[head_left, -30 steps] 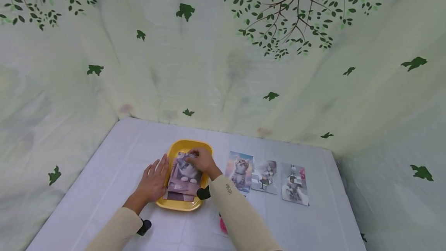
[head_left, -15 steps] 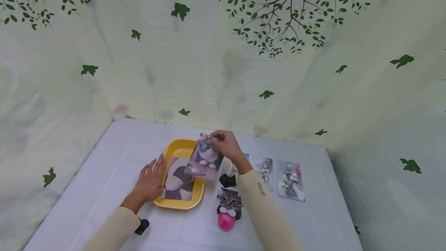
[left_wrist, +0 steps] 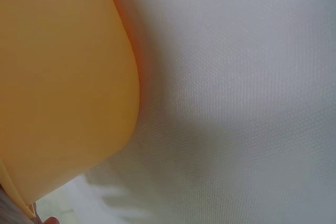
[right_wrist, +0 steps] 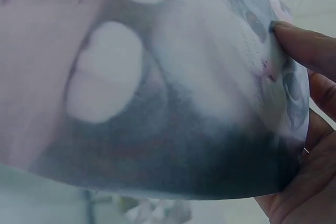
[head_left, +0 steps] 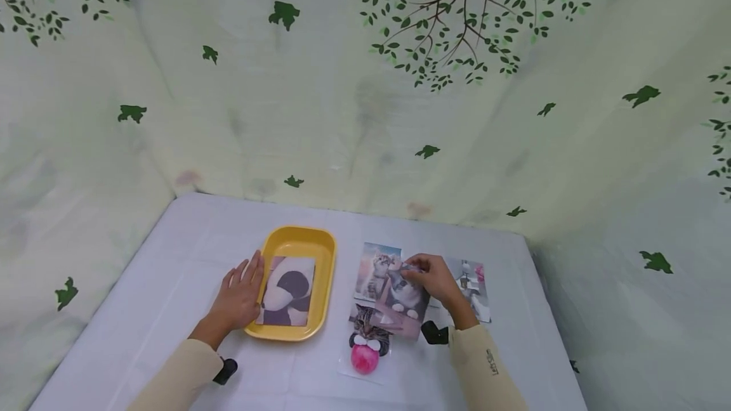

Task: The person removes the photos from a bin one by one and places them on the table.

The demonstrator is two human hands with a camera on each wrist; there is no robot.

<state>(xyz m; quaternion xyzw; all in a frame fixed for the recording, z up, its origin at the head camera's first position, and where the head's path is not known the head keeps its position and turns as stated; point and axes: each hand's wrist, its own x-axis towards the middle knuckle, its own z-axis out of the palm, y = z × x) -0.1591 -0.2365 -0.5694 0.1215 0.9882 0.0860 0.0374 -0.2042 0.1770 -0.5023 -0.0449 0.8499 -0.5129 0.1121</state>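
Note:
My right hand (head_left: 435,281) pinches a cat photo card (head_left: 402,303) by its upper edge, thumb in front, over the cards laid on the table. The right wrist view shows this card (right_wrist: 184,93) bowed, with the thumb on its printed face. My left hand (head_left: 238,295) rests with straight fingers along the left rim of a yellow tray (head_left: 325,271). In the left wrist view the tray's outer wall (left_wrist: 68,87) fills the left side. Inside the tray lies another photo card (head_left: 287,292) with a dark and pale print.
On the white table (head_left: 211,233) lie a kitten card (head_left: 371,271), a tabby card with a pink ball (head_left: 365,357) and a greyish card (head_left: 478,290). The held card and right hand partly cover this group. Leaf-patterned sheets (head_left: 320,100) enclose the table.
My right hand has lifted the cat card out of the tray and carried it right, over the other cards. The card beneath it in the tray is now uncovered. My left hand stays at the rim.

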